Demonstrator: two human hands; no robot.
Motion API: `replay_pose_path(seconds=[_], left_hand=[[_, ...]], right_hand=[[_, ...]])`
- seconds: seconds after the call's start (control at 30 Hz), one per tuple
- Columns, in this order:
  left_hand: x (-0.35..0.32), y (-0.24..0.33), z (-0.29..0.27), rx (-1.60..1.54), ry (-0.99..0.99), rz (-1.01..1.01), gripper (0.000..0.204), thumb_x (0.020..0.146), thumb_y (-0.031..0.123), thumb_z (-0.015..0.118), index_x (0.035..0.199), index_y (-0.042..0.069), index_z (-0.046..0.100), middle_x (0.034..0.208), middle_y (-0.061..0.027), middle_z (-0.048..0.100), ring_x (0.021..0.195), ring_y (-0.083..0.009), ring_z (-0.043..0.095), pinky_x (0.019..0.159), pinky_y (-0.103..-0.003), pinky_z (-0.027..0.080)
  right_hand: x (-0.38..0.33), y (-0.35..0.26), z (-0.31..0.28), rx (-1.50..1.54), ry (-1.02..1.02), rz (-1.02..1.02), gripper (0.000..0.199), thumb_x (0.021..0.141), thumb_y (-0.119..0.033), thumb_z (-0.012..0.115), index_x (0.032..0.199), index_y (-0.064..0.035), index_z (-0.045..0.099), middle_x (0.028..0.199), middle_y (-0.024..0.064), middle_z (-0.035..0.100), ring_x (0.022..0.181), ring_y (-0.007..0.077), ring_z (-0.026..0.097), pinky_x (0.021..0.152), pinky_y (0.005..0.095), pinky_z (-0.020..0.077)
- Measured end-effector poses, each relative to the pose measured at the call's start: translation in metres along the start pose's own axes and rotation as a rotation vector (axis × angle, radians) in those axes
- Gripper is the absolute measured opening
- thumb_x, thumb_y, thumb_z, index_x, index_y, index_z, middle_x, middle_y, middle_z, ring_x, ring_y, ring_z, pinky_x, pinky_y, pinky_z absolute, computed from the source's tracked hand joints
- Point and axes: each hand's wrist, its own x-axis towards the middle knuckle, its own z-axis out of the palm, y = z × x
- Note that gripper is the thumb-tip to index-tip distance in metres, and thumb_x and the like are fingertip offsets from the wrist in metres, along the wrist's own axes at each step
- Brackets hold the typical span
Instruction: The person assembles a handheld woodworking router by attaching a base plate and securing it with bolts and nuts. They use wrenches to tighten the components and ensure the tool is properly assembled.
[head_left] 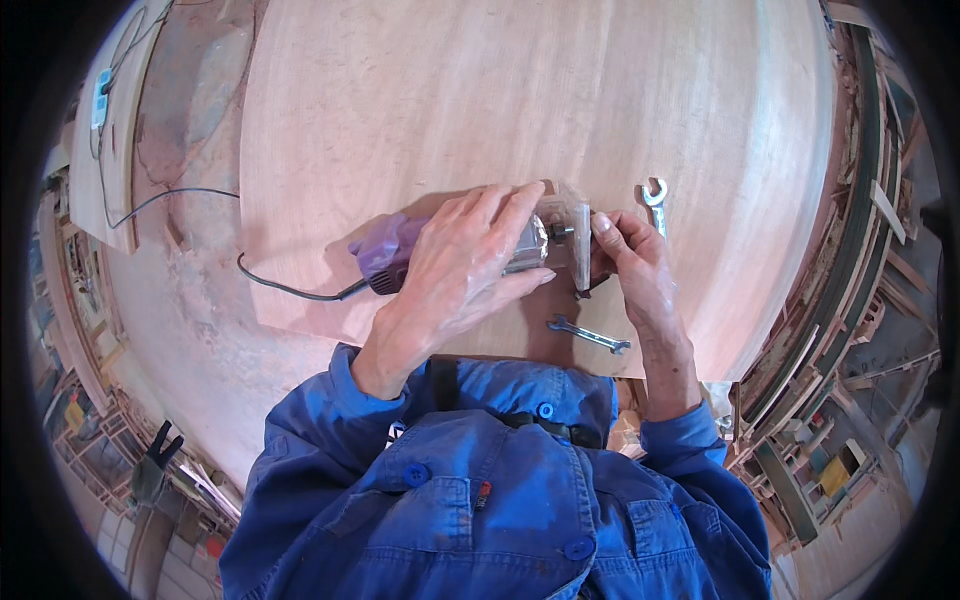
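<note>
A purple trim router [382,254] with a clear plastic base [581,240] lies on its side on a wooden panel [520,90]. My left hand [468,250] is wrapped over its body from above. At the face of the clear base, the thumb and fingers of my right hand [630,258] are pinched together; whatever they grip is too small or hidden to name. One open-ended wrench [654,205] lies just beyond my right hand. A second wrench [588,334] rests nearer to me, below the base.
From the router's rear a black cord [300,293] runs left over the panel's edge. A power strip [101,98] sits on a board at the far left. Timber strips and scraps [800,370] are stacked along the right, with more lumber at the lower left.
</note>
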Motion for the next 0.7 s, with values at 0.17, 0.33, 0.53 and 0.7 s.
replay_pose_path(seconds=[0.17, 0.33, 0.53, 0.7], left_hand=[[-0.013, 0.003, -0.023, -0.055, 0.056, -0.014, 0.077, 0.073, 0.023, 0.085, 0.140, 0.005, 0.053, 0.127, -0.0167, 0.061, 0.115, -0.0356, 0.060, 0.096, -0.042, 0.050], [-0.027, -0.008, -0.036, -0.004, 0.046, -0.006, 0.054, 0.081, 0.016, 0.078, 0.130, 0.004, 0.062, 0.125, -0.0152, 0.064, 0.114, -0.0328, 0.062, 0.095, -0.040, 0.050], [-0.027, -0.018, -0.029, -0.163, 0.092, 0.017, 0.031, 0.085, -0.002, 0.069, 0.115, 0.004, 0.070, 0.113, -0.0098, 0.067, 0.099, -0.0274, 0.067, 0.080, -0.034, 0.054], [-0.014, -0.022, -0.049, -0.294, -0.143, -0.096, 0.021, 0.094, 0.010, 0.066, 0.114, 0.004, 0.072, 0.103, -0.0081, 0.064, 0.098, -0.0197, 0.064, 0.083, -0.031, 0.051]], right_hand=[[-0.003, -0.004, 0.003, 0.009, -0.024, 0.036, 0.029, 0.103, -0.030, 0.062, 0.096, -0.0020, 0.067, 0.070, 0.0027, 0.065, 0.057, 0.0095, 0.062, 0.049, 0.0250, 0.0512], [-0.006, -0.002, 0.003, 0.055, 0.042, 0.023, 0.031, 0.104, -0.032, 0.061, 0.094, -0.0029, 0.066, 0.069, 0.0020, 0.065, 0.058, 0.0088, 0.062, 0.049, 0.0232, 0.0508], [-0.051, 0.005, 0.002, -0.104, 0.219, -0.129, 0.033, 0.105, -0.031, 0.058, 0.090, -0.0024, 0.066, 0.071, 0.0017, 0.064, 0.058, 0.0062, 0.058, 0.052, 0.0214, 0.0460], [-0.086, 0.015, 0.045, -0.074, -0.312, -0.006, 0.037, 0.104, -0.037, 0.059, 0.097, -0.0016, 0.068, 0.082, 0.0042, 0.067, 0.074, 0.0061, 0.062, 0.063, 0.0216, 0.0505]])
